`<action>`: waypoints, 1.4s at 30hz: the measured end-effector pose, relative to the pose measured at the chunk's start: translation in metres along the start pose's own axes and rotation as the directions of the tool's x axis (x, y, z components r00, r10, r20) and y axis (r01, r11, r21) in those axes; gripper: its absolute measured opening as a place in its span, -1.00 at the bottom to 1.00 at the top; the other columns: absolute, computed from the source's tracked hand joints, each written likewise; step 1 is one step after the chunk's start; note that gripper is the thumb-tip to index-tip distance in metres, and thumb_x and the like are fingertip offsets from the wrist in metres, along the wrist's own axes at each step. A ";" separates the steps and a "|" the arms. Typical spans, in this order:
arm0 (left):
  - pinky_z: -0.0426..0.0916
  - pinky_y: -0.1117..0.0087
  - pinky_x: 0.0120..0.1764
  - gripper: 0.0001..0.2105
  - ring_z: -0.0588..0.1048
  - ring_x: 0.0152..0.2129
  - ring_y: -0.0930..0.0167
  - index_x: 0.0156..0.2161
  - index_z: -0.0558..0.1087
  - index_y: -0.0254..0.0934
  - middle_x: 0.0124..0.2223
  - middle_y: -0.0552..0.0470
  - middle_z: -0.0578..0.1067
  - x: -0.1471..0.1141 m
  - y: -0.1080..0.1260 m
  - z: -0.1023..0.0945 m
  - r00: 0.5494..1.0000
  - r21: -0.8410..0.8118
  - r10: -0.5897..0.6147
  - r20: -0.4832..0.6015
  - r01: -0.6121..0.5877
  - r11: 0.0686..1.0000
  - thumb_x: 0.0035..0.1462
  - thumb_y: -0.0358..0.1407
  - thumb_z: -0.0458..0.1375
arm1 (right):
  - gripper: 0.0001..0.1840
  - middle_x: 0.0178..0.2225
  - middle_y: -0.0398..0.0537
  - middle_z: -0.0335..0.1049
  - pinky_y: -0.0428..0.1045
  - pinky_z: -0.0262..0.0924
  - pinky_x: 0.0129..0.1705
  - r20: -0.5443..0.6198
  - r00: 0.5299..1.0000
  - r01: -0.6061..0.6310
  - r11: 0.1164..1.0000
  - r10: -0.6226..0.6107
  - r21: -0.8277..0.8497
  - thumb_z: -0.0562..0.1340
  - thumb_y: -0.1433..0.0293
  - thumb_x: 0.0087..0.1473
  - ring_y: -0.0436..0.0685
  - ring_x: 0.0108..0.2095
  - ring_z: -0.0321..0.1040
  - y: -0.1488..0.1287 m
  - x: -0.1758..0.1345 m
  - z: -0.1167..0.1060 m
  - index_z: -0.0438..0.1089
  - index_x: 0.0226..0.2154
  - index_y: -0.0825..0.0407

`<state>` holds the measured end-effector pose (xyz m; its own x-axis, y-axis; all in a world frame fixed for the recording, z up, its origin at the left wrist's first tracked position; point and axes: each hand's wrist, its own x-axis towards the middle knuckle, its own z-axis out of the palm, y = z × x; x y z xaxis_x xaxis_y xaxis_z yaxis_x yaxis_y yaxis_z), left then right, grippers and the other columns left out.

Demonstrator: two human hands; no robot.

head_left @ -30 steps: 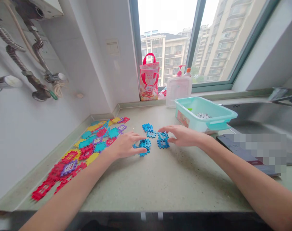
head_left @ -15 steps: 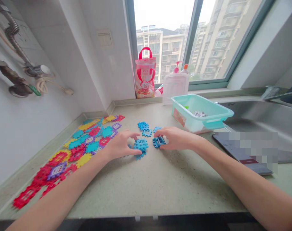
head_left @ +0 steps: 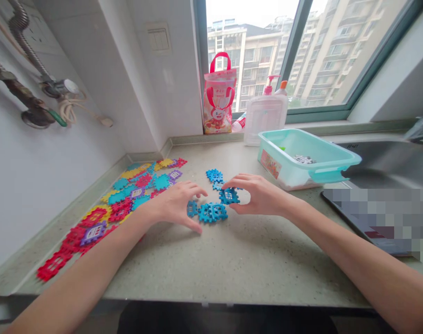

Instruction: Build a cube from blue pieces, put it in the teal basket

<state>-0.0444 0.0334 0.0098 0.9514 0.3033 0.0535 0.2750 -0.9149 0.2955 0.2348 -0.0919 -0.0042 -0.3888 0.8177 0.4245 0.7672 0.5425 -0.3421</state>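
My left hand (head_left: pixel 174 202) is open, its thumb and fingers spread apart. Within its reach lie a small blue interlocking plastic tile (head_left: pixel 191 208) and a pair of overlapping blue tiles (head_left: pixel 213 213) with notched edges. My right hand (head_left: pixel 258 194) pinches another blue tile (head_left: pixel 229 196) with a window-like grid, between thumb and fingers. Behind that tile are more blue tiles (head_left: pixel 214 175), partly covered by the right fingers.
Red, yellow, purple and turquoise tiles (head_left: pixel 119 208) spread along the left wall. At the right, a mint plastic bin (head_left: pixel 322 169) holds some white pieces. A blurred flat dark object (head_left: pixel 350 218) lies beside the sink (head_left: pixel 381 157). A red-handled bag (head_left: pixel 218 104) and pump bottle (head_left: pixel 265 116) stand by the window.
My left hand has let go of the blue tile, which now lies on the counter with another. My right hand has lifted or shifted its tile slightly back. The camera view has turned somewhat.
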 end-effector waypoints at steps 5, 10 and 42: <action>0.36 0.31 -0.17 -0.38 0.53 -0.18 0.23 -0.04 0.56 -0.14 -0.10 0.01 0.59 -0.013 -0.013 -0.020 0.962 0.008 -0.238 0.135 0.239 0.971 -0.17 0.14 0.48 | -0.53 -0.02 0.01 0.59 0.14 0.35 0.10 0.126 0.990 0.042 0.993 -0.056 0.107 0.43 0.29 0.16 0.23 0.01 0.50 -0.017 0.003 0.023 0.49 0.13 -0.07; 0.30 0.37 -0.33 -0.62 0.54 -0.30 0.31 -0.16 0.58 -0.16 -0.18 0.04 0.62 -0.022 -0.028 -0.025 0.919 0.034 -0.354 0.175 0.354 0.935 -0.09 -0.05 0.41 | -0.51 0.08 0.02 0.56 0.15 0.34 0.14 0.198 0.980 -0.006 0.992 -0.020 0.127 0.45 0.25 0.20 0.23 0.06 0.49 -0.019 0.003 0.025 0.50 0.16 -0.10; 0.32 0.33 -0.23 -0.65 0.50 -0.34 0.36 -0.14 0.66 -0.13 -0.25 0.07 0.56 0.003 0.004 0.006 0.997 -0.071 -0.064 0.041 0.067 0.995 0.00 -0.01 0.42 | -0.57 -0.29 -0.04 0.61 0.03 0.24 -0.24 -0.088 0.890 -0.457 0.872 0.448 -0.178 0.32 0.18 0.13 0.18 -0.32 0.49 0.048 -0.002 0.008 0.55 0.03 -0.05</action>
<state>-0.0399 0.0284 0.0052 0.9367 0.3502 -0.0043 0.3274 -0.8712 0.3658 0.2685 -0.0667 -0.0278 0.0428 0.9536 0.2980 0.9370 0.0652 -0.3432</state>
